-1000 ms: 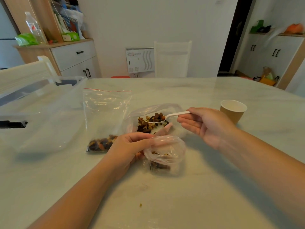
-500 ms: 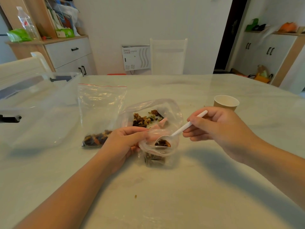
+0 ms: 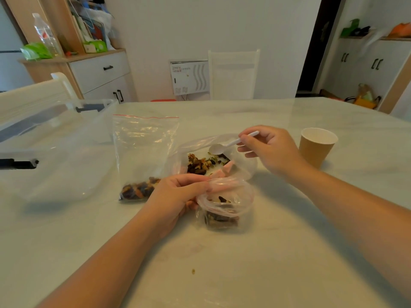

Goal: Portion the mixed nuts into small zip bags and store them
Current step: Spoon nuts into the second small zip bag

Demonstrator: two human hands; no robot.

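Near the middle of the table (image 3: 289,252), a small zip bag (image 3: 224,207) is held upright, its mouth pinched open at the left rim by the left hand (image 3: 178,196); a shallow layer of nuts is seen at its bottom. Just beyond it, on the far side, an open supply bag (image 3: 244,172) lies slumped, with the mixed nuts (image 3: 203,163) heaped inside.

Right hand (image 3: 271,150): fingers closed round the handle of a white plastic spoon (image 3: 224,146). The bowl is poised, apparently empty, over the far edge of the heap. The handle's long axis runs from the right hand down and leftward to the nuts.

Governing relation: the heap lies far of the small bag, almost directly behind it, and is nearer the right hand. The loaded spoon is judged to need a short pull toward the near side, to the held mouth.

Further items: a larger zip bag (image 3: 144,152) with red seal, left of the heap, some nuts at its base; a clear plastic storage box (image 3: 51,147) at far left; a paper cup (image 3: 317,146) just right of the right hand; one crumb (image 3: 193,271) on the near tabletop.
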